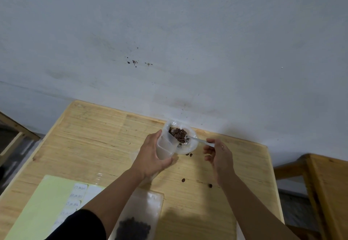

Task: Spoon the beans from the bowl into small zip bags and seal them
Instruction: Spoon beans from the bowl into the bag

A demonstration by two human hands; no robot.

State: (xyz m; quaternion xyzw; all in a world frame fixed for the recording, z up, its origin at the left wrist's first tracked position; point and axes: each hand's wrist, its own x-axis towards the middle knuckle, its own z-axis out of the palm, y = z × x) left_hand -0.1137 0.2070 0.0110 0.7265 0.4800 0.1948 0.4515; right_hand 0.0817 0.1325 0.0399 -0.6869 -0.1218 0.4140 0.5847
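My left hand (151,155) grips a small frosted zip bag (166,145), tilted with its open mouth over the white bowl (190,147) near the table's far edge. Dark brown beans (178,133) show at the bag's mouth. My right hand (218,153) pinches the handle of a metal spoon (197,140), whose tip reaches into the bag's opening above the bowl. Close to me lies another zip bag (139,219) flat on the table, with beans in its lower part.
Loose beans (189,154) lie on the wooden table (90,141) beside the bowl, and two more nearer me. A pale green sheet with white labels (56,202) lies at the near left. A grey wall is behind; wooden furniture stands at both sides.
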